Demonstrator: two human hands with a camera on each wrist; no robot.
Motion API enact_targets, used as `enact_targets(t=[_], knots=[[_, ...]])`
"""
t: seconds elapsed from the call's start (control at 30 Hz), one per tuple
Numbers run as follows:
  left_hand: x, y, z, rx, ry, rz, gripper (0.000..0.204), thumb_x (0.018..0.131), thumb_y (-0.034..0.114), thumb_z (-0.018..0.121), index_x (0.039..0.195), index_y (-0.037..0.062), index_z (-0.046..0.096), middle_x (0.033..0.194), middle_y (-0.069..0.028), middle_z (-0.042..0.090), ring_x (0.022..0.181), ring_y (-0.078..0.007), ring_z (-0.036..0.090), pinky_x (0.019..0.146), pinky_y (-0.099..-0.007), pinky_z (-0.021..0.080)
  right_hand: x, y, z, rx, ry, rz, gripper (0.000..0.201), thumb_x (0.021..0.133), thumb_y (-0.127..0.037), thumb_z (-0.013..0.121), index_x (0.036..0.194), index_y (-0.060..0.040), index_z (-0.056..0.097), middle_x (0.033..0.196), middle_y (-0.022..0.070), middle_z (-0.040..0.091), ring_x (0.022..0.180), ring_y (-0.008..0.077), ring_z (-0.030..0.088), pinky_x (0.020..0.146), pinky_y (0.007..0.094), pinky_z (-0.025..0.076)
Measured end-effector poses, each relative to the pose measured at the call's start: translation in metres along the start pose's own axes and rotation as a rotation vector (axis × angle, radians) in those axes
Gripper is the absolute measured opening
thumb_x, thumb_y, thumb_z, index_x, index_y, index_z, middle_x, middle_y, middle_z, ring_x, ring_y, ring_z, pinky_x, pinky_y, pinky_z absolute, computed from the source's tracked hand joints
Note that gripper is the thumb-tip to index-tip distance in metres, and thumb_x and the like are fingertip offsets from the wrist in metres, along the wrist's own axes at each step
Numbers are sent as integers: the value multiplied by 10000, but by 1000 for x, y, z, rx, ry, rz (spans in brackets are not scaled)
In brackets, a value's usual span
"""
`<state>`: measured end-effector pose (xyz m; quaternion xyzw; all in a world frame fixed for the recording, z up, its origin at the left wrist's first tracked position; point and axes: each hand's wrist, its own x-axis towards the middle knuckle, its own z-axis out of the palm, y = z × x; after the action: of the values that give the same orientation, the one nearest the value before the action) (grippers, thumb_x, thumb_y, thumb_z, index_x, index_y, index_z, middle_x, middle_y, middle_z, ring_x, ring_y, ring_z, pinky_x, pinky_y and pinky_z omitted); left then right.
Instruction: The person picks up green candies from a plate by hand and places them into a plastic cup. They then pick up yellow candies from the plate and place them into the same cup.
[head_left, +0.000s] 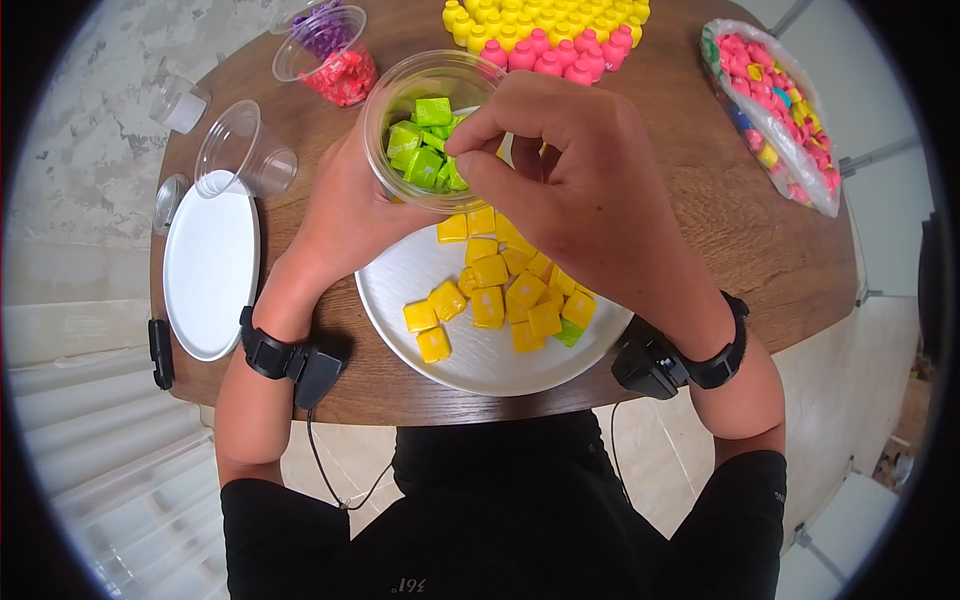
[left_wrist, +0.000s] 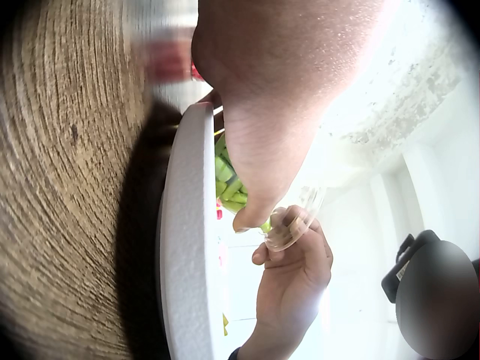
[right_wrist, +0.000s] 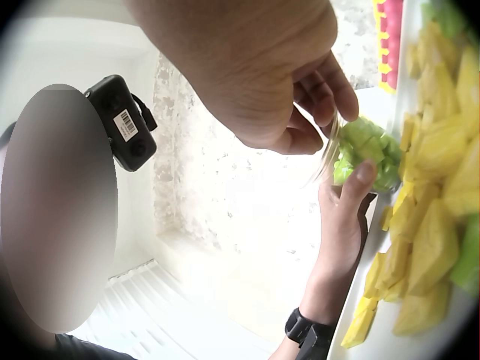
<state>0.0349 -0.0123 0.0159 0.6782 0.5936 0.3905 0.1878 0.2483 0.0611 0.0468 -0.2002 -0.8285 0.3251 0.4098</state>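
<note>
The left hand (head_left: 350, 200) grips a clear plastic cup (head_left: 436, 206) holding several green wrapped candies (head_left: 424, 168), above the far edge of a round white plate (head_left: 400, 350). At the cup's mouth is the right hand (head_left: 580, 180), its fingers bent and thumb near the fingertips; whether it pinches anything is hidden. Yellow wrapped candies (head_left: 488, 305) lie on the plate, with a green one (head_left: 569, 333) at their right side. The right wrist view shows the left thumb (right_wrist: 363, 177) against the cup of green candies (right_wrist: 367, 150).
An oval white tray (head_left: 212, 280) lies at the left, beside an empty clear cup (head_left: 230, 150). Cups of red candies (head_left: 345, 78) and purple pieces (head_left: 325, 30) stand at the far left. Yellow and pink bottles (head_left: 545, 25) stand at the back; a filled plastic bag (head_left: 770, 110) lies at the right.
</note>
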Motion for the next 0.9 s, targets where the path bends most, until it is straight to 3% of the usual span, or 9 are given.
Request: enact_targets(t=[0.9], knots=[[-1, -2, 1, -11, 6, 16, 924, 736, 223, 982, 1521, 69, 520, 1378, -131, 704, 1260, -274, 699, 1067, -405, 552, 0, 0, -1, -11, -20, 7, 66, 884, -65, 749, 918, -9, 747, 799, 34, 651, 578, 100, 516, 553, 291, 390]])
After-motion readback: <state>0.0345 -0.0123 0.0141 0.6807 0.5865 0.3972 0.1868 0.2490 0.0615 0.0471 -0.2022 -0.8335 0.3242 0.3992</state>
